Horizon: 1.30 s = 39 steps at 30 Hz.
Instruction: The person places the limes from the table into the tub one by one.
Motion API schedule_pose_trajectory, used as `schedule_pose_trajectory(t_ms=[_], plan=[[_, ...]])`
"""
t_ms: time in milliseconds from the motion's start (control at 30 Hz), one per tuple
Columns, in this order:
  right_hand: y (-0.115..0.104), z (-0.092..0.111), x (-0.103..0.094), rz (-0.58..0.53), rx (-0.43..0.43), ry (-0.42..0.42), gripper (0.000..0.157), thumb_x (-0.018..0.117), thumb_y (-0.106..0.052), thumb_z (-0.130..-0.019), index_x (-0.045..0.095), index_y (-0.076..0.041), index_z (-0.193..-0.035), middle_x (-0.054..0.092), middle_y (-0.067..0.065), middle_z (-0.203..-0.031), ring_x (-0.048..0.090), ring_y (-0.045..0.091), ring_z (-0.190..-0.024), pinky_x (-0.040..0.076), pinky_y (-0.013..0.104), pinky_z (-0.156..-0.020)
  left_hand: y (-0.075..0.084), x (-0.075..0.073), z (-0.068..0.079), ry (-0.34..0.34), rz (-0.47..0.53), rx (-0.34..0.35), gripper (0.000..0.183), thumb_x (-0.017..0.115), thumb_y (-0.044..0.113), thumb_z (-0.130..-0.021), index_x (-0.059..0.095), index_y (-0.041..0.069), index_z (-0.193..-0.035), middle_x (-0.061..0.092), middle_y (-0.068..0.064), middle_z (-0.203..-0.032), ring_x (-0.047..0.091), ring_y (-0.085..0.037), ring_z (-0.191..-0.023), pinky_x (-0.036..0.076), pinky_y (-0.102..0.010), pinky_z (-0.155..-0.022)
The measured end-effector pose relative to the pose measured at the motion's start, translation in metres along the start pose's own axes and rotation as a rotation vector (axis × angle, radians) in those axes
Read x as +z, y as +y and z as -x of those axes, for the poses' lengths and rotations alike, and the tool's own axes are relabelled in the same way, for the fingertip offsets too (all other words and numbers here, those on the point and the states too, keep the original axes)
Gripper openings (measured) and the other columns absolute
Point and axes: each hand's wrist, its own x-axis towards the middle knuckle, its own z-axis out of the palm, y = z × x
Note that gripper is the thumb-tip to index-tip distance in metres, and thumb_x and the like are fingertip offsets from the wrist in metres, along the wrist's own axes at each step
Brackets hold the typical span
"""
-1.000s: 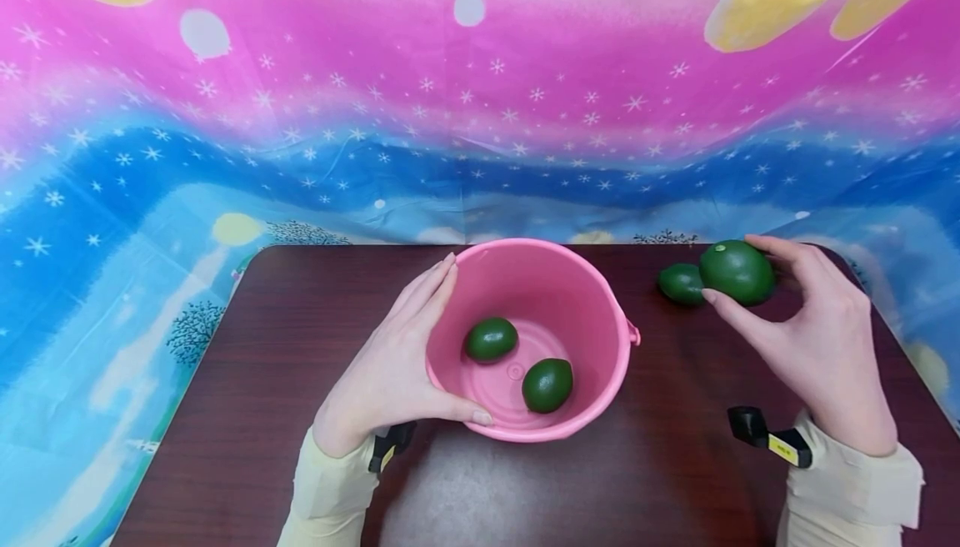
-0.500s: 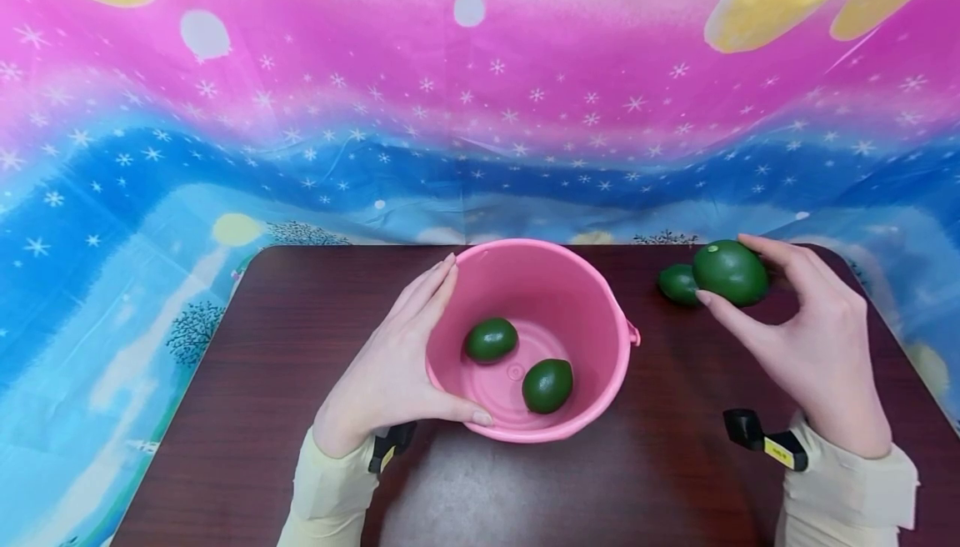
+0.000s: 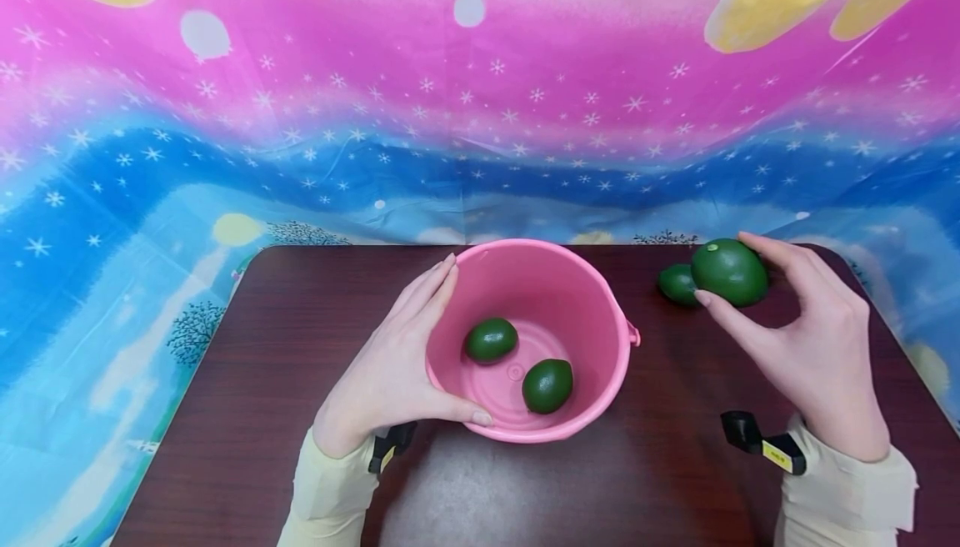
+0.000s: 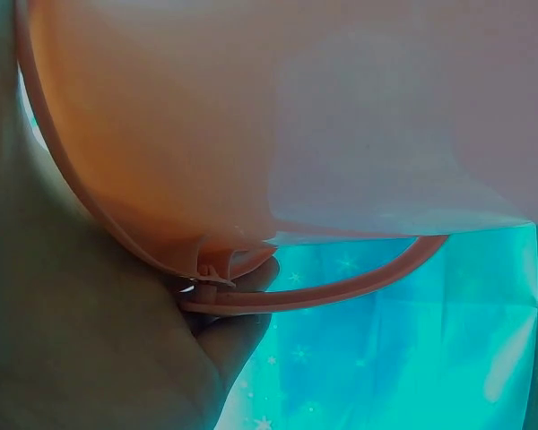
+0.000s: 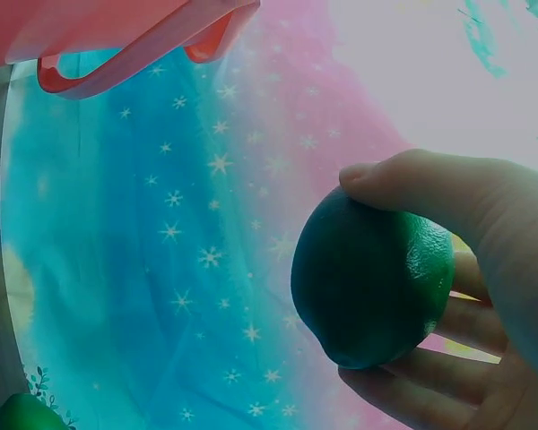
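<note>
A pink bucket [image 3: 592, 313] stands on the table, mouth up, with two green limes [image 3: 491, 340] lying apart on its floor. My left hand [image 3: 393, 368] grips its left side, thumb over the near rim and fingers along the outer wall. In the left wrist view, the fingers are near the hinge of the bucket's handle [image 4: 341, 294]. Held in the air by my right hand [image 3: 821, 330] is another lime [image 3: 729, 272], pinched between thumb and fingers. Behind it, partly hidden in the head view, a further lime [image 3: 677, 284] rests on the table.
The dark brown wooden table [image 3: 262, 347] has rounded far corners. A patterned cloth [image 3: 420, 113] in pink and blue hangs behind and around it. Each sleeved wrist wears a small black camera [image 3: 742, 432].
My right hand has drifted slightly left with its lime, covering a bit more of the lime behind. The left hand and the bucket stay as they were.
</note>
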Motion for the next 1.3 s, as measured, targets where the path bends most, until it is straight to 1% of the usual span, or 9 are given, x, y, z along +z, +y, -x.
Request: schedule_pose_trajectory(t_ms=[133,267,467,600,733,833,967,1133,1300], plan=[[-0.001,0.000,0.001,-0.012,-0.001,0.002,0.087,0.097,-0.003,-0.061,0.065,-0.019,-0.140,0.067,0.014,-0.124,0.053,-0.003,-0.102,0.036,0.009,-0.086,0.001,0.000,0.000,-0.001,0.002,-0.004,0.137,0.080,0.080,-0.059,0.016,0.022,-0.165,0.015,0.008,-0.168,0.012,-0.014,-0.151,0.046,-0.048,-0.103],[-0.003,0.000,0.000,-0.017,-0.009,0.005,0.087,0.097,-0.003,-0.062,0.064,-0.020,-0.141,0.067,0.013,-0.124,0.052,-0.005,-0.101,0.037,0.009,-0.084,0.001,0.000,0.000,-0.003,0.002,-0.006,0.137,0.081,0.080,-0.059,0.016,0.022,-0.165,0.015,0.008,-0.168,0.012,-0.013,-0.151,0.046,-0.048,-0.103],[-0.005,0.000,-0.003,0.007,-0.019,-0.022,0.086,0.096,-0.007,-0.065,0.062,-0.019,-0.144,0.066,0.017,-0.124,0.052,-0.003,-0.103,0.037,0.009,-0.086,0.000,0.000,0.000,0.003,0.002,0.003,0.137,0.081,0.080,-0.059,0.016,0.021,-0.165,0.016,0.007,-0.168,0.012,-0.014,-0.151,0.046,-0.048,-0.104],[-0.007,0.000,-0.004,0.009,-0.022,-0.028,0.086,0.096,-0.007,-0.066,0.061,-0.019,-0.144,0.065,0.018,-0.126,0.053,-0.001,-0.104,0.037,0.009,-0.087,-0.001,0.000,-0.001,0.005,0.004,0.007,0.137,0.081,0.080,-0.059,0.017,0.022,-0.165,0.016,0.007,-0.168,0.012,-0.014,-0.151,0.045,-0.049,-0.104],[-0.008,0.000,-0.002,-0.009,-0.022,-0.001,0.087,0.096,-0.004,-0.063,0.063,-0.018,-0.142,0.066,0.014,-0.126,0.055,0.001,-0.105,0.038,0.009,-0.088,-0.001,0.000,-0.001,0.004,0.005,0.008,0.137,0.081,0.080,-0.059,0.017,0.021,-0.165,0.016,0.007,-0.168,0.012,-0.014,-0.151,0.044,-0.049,-0.105],[-0.009,0.000,0.000,-0.021,-0.024,0.019,0.085,0.096,-0.003,-0.061,0.065,-0.017,-0.140,0.067,0.012,-0.126,0.057,0.006,-0.106,0.038,0.009,-0.089,-0.001,0.000,-0.001,0.003,0.005,0.010,0.137,0.081,0.079,-0.059,0.017,0.021,-0.165,0.016,0.007,-0.168,0.012,-0.014,-0.151,0.044,-0.049,-0.105],[-0.010,0.000,0.000,-0.030,-0.033,0.024,0.084,0.096,-0.004,-0.060,0.066,-0.014,-0.138,0.067,0.012,-0.126,0.059,0.013,-0.110,0.038,0.010,-0.093,-0.001,0.000,-0.001,0.002,0.003,0.005,0.137,0.081,0.080,-0.059,0.017,0.021,-0.165,0.015,0.008,-0.168,0.012,-0.014,-0.151,0.045,-0.048,-0.105],[-0.011,0.000,0.000,-0.052,-0.043,0.015,0.083,0.095,-0.001,-0.060,0.067,-0.013,-0.137,0.067,0.012,-0.127,0.058,0.012,-0.115,0.039,0.011,-0.095,-0.001,0.000,-0.001,0.002,0.003,0.001,0.137,0.081,0.080,-0.059,0.017,0.021,-0.165,0.015,0.008,-0.168,0.012,-0.014,-0.151,0.045,-0.048,-0.105],[-0.013,0.000,0.000,-0.058,-0.052,0.025,0.081,0.094,-0.004,-0.061,0.066,-0.012,-0.137,0.066,0.013,-0.126,0.058,0.007,-0.114,0.041,0.011,-0.095,-0.001,0.000,-0.001,0.002,0.003,0.002,0.137,0.081,0.080,-0.059,0.017,0.021,-0.165,0.015,0.007,-0.168,0.012,-0.014,-0.151,0.044,-0.049,-0.105]])
